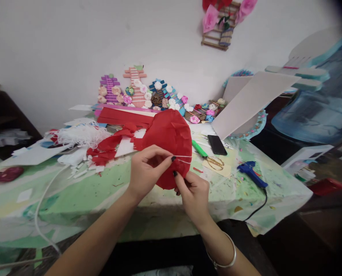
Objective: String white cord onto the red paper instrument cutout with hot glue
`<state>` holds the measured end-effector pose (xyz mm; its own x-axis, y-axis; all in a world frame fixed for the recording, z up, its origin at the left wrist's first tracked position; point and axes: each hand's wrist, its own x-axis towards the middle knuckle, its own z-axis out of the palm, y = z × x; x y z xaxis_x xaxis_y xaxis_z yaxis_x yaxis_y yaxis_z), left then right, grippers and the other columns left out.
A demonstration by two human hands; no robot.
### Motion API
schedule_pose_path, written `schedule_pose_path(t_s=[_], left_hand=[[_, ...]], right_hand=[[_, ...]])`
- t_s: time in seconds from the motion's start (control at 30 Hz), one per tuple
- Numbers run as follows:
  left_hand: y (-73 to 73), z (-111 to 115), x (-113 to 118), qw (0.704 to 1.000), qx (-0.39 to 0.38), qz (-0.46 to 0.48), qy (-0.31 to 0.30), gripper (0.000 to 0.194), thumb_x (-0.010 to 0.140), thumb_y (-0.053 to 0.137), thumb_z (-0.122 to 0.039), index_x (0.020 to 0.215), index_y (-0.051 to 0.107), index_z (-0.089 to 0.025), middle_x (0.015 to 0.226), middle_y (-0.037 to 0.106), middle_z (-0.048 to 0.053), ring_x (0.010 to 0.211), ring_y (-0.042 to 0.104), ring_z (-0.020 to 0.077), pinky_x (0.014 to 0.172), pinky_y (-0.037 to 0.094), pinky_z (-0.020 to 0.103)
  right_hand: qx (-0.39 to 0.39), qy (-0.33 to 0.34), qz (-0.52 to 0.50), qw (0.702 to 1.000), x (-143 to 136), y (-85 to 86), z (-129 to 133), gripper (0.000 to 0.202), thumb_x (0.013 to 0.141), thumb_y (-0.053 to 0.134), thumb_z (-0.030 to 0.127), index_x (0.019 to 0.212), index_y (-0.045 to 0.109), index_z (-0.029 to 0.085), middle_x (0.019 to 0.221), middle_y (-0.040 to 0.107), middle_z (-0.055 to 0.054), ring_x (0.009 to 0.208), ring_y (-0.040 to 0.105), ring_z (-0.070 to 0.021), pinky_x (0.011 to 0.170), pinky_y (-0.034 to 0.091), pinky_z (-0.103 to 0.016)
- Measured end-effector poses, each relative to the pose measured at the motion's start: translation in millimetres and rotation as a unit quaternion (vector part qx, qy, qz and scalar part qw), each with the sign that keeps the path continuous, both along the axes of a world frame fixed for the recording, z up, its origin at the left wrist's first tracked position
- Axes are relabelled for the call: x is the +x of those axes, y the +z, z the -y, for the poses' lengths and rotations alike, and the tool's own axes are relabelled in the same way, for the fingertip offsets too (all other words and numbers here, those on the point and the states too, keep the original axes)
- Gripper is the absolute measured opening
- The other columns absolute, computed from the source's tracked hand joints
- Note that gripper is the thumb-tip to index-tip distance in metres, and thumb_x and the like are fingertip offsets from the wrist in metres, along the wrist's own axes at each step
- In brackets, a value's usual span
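A round piece covered in red fabric or paper (165,132) is held up over the near part of the table, its surface creased. White string (184,156) runs across its right side in two strands. My left hand (149,168) pinches the string between thumb and finger in front of the red piece. At the lower right edge, my right hand (195,189) grips the red piece, thumb in front and fingers partly hidden behind. Red strips (121,117) and crumpled red scraps (104,149) lie just behind and to the left.
Gold-handled scissors (215,163), a green cutter (198,148), a black phone (217,145) and a blue glue gun (251,173) with its cord lie right. Tangled white string (79,134) is left. Decorated stick crafts (138,86) lean on the wall; a large water bottle (300,115) stands right.
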<state>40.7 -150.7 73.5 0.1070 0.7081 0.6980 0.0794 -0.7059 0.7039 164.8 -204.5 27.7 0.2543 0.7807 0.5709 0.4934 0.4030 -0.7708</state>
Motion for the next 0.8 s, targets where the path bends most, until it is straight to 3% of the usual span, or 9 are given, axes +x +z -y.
schedule_pose_path(t_s=[0.13,0.27,0.4,0.67,0.8], left_hand=[[2.2,-6.1,0.0,0.998,0.007,-0.064,-0.008,0.006,0.075,0.065,-0.013,0.070,0.067,-0.014,0.067,0.064,0.002,0.058,0.055,0.0096,0.051,0.043,0.019],[-0.2,-13.6,0.2,0.991,-0.010,-0.132,-0.031,0.007,0.074,0.064,-0.012,0.070,0.068,-0.015,0.067,0.064,0.002,0.058,0.054,0.0097,0.051,0.042,0.020],[4.2,-13.7,4.0,0.986,0.005,-0.161,-0.046,0.008,0.075,0.063,-0.011,0.070,0.067,-0.015,0.066,0.063,0.001,0.055,0.051,0.0083,0.050,0.040,0.019],[24.7,4.1,8.0,0.969,0.107,-0.212,-0.061,0.010,0.075,0.062,-0.008,0.069,0.067,-0.014,0.064,0.058,-0.001,0.053,0.047,0.0070,0.051,0.037,0.019],[31.2,10.0,3.2,0.960,0.139,-0.234,-0.065,0.010,0.077,0.061,-0.010,0.070,0.066,-0.015,0.065,0.058,0.000,0.056,0.049,0.0076,0.051,0.038,0.019]], right_hand=[[-0.048,0.056,-0.122,0.990,-5.4,-7.1,1.1,0.034,0.086,0.055,0.029,0.055,0.056,0.016,0.047,0.055,0.001,0.043,0.050,-0.0098,0.044,0.040,-0.020],[-0.074,0.057,-0.187,0.978,-7.4,-12.1,2.8,0.036,0.084,0.057,0.031,0.052,0.057,0.015,0.044,0.056,0.000,0.040,0.051,-0.0103,0.044,0.043,-0.021],[-0.070,0.030,-0.204,0.976,-7.2,-14.1,7.9,0.038,0.084,0.058,0.033,0.050,0.056,0.015,0.043,0.056,0.000,0.040,0.051,-0.0098,0.045,0.043,-0.020],[-0.035,-0.009,-0.228,0.973,-18.1,-17.7,25.8,0.041,0.085,0.058,0.033,0.048,0.051,0.016,0.041,0.055,0.001,0.038,0.051,-0.0096,0.042,0.042,-0.020],[0.000,-0.023,-0.200,0.979,-23.5,-18.1,31.6,0.040,0.086,0.057,0.029,0.049,0.050,0.017,0.042,0.054,0.002,0.038,0.050,-0.0090,0.041,0.040,-0.019]])
